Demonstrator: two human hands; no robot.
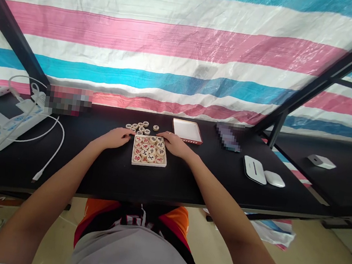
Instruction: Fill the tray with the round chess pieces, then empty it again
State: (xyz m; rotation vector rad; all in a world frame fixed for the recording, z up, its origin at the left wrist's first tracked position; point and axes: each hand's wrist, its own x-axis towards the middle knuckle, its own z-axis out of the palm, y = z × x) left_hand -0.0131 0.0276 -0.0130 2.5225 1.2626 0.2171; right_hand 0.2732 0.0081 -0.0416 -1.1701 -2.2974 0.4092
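Nearest: person's lap, grey shirt and orange shorts, pale floor below the table edge. Black table [108,175] runs left-right across the view, second black table to the right behind a slanted black frame post. Both forearms reach forward over it. Wooden tray [150,150] sits at table centre, roughly square, slightly deeper than wide, edges squared to the table front, long axis pointing away from the person; filled with round chess pieces in rows, red and black characters face up. Left hand [115,137] lies palm down at the tray's left far corner, fingers relaxed, gripping nothing, fingertips touching or just beside loose pieces [141,126] clustered right behind the tray. Right hand [174,144] rests palm down on the tray's right far corner, likewise loose, holding nothing. Farther: tray lid [187,131] lying flat, just right of the loose pieces. Right: white device [254,169] and mouse [274,178] side by side. Left: power strip [11,125] with white cables. Backdrop: pink, white, blue striped tarp [187,42].
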